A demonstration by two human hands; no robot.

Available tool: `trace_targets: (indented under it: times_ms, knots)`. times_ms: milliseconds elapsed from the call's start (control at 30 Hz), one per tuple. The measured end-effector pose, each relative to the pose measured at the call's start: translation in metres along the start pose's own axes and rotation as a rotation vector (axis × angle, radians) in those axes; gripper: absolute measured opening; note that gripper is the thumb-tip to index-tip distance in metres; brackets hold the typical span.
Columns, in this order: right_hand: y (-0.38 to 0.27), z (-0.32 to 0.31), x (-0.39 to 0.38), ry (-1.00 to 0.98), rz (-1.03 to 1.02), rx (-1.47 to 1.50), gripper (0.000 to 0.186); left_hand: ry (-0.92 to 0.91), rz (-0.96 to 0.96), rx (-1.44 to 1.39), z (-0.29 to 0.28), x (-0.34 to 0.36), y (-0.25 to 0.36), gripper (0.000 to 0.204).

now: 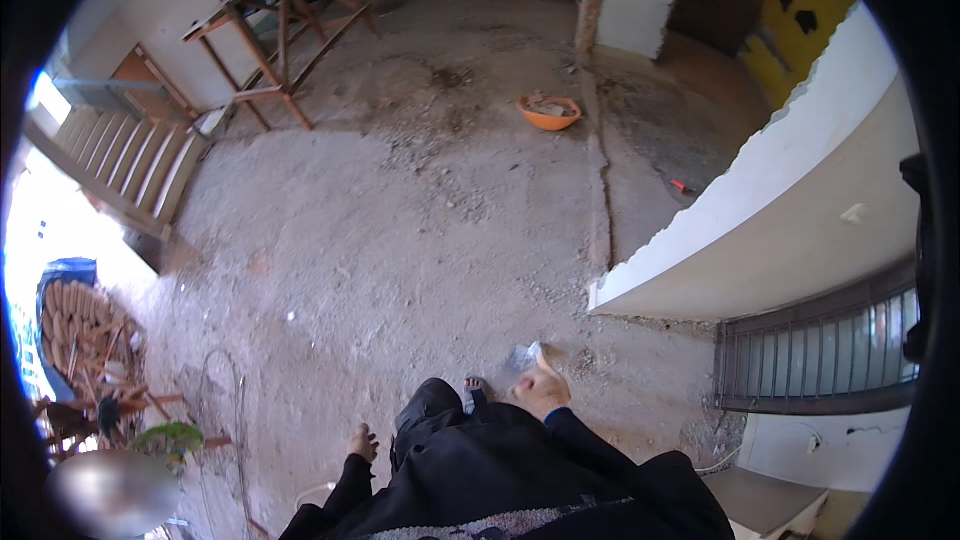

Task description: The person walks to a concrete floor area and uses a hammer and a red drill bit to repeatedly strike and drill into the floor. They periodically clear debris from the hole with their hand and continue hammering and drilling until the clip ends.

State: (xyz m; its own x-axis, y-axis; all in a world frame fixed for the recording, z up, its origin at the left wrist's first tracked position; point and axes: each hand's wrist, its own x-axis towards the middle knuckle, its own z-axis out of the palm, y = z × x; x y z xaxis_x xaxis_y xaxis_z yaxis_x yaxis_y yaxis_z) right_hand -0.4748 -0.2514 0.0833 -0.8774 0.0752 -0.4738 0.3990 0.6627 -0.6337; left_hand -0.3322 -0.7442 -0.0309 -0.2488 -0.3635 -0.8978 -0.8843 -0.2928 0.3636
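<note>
My right hand (541, 392) is in front of my body, smeared a little by motion. Its fingers are closed on a pale, partly see-through thing (522, 356), too blurred to name. My left hand (364, 443) hangs low beside my left leg, fingers loosely apart, with nothing in it. Below both hands is a rough grey floor (380, 240) strewn with grit. One of my sandalled feet (475, 387) shows between the hands.
An orange basin (549, 115) with rubble stands ahead, beside a broken wall line. A wooden trestle (285, 50) is far left. A broken-edged white wall (740, 210) and a barred window (820, 358) flank the right. Stacked wooden pieces (85, 325) lie left.
</note>
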Motion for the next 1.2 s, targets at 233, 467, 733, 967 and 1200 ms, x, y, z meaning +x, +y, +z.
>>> trace_targets:
  times_ms: [233,467,733,967,1200]
  knots:
    - [0.02,0.061,0.126,-0.604,-0.238,-0.546,0.06,-0.146,0.397,0.228,0.134,0.03,0.204,0.054]
    - [-0.017,-0.002,0.207,-0.116,0.001,-0.011,0.026,-0.88,0.494,0.8,0.309,-0.011,0.353,0.061]
    - [-0.112,-0.079,0.239,0.333,0.182,0.072,0.021,-1.507,0.449,1.342,0.422,0.012,0.403,0.064]
    - [-0.117,-0.137,0.25,0.095,0.198,0.234,0.036,-1.46,0.438,1.515,0.476,0.017,0.464,0.063]
    - [-0.082,-0.192,0.34,0.294,0.408,0.625,0.051,-1.303,0.477,1.509,0.568,0.02,0.534,0.062]
